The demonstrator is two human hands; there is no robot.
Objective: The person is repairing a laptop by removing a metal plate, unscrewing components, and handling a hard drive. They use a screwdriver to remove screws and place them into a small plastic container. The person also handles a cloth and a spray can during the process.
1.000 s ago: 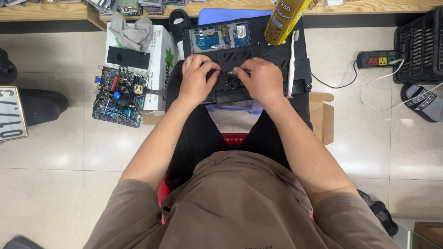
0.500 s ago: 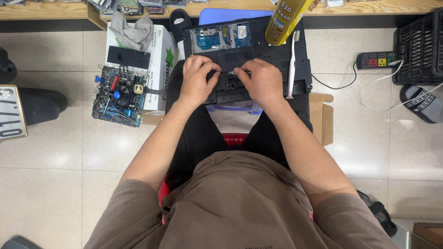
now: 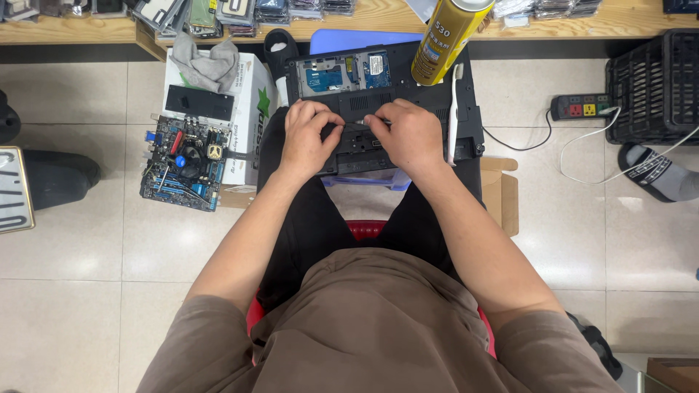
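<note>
Black plastic underside of an opened laptop faces up across my knees, so both hands can press down on it without it sliding. Its far-left corner is uncovered, with blue circuit boards showing in the bay.

Left hand: fingers curled, tips pressing the base near the middle, near its near edge; steadying, not gripping anything I can make out.
Right hand: fingers bunched, pinching a small silvery piece between the two hands; too small to tell what it is.

White toothbrush lies along the right edge of the laptop, just beside my right hand. Yellow spray can stands at the far right corner, leaning over the bench edge and crowding that side.

On the floor to my left: a white cardboard box with a grey rag and a flat black part on top, and a bare motherboard against its near side. To my right: a power strip, a black crate, and someone's sandalled foot.
</note>
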